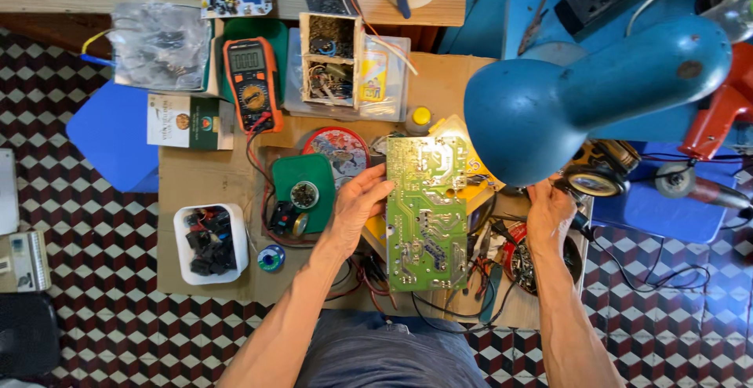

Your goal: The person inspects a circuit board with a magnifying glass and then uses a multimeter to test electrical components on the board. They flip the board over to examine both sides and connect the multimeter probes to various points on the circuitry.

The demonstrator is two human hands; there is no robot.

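Two bare hands working over a cluttered cardboard-topped bench: left hand (357,204) gripping the left edge of a green circuit board (426,214), fingers curled round it, holding it upright-facing, solder side up, at the bench's middle; right hand (549,214) reaching under the blue lamp shade (541,109), fingers closing on a dark tool handle (579,222), grip partly hidden so tightness not clear. Sitting at the left, a white square tub (210,244) carrying black and red parts. Lying beside it, a small solder spool (271,258). Standing farther back, a divided wooden box (329,60) filling with wires and small components, next to an orange multimeter (252,83). Resting beyond, a clear plastic bag (159,43) holding dark pieces.
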